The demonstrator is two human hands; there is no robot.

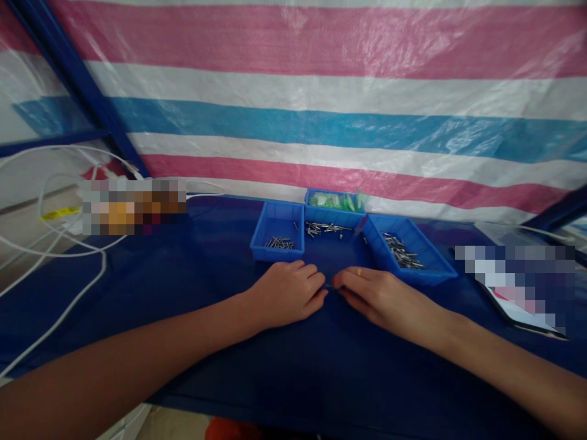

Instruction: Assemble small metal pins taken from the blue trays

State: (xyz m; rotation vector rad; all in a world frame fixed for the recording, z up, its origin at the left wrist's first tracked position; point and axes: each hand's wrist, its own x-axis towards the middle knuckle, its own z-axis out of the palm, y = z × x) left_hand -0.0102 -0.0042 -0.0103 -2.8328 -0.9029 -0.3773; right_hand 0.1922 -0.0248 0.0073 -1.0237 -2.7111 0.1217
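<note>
1. Along the tabletop's point(206, 256) left edge lie white cables point(103, 264); a wide sweep of my left forearm could drag them.
2. Left of centre sits a blue tray point(277, 254) with metal pins point(279, 243), just beyond my left hand point(291, 294); raised knuckles could jolt it. Whether that grip is clamped, I cannot tell.
3. Near the tabletop's middle, between my hands, is a small thin piece point(329, 285); uneven pinching could let it slip.
4. Toward the back edge, loose pins point(325, 229) lie before a rear tray point(337, 217); a careless brush could scatter them.
5. My right hand point(378, 296) seems to have its grip pinched on the piece.
6. Behind it stands another tray point(422, 278); a knock could spill its pins.
</note>
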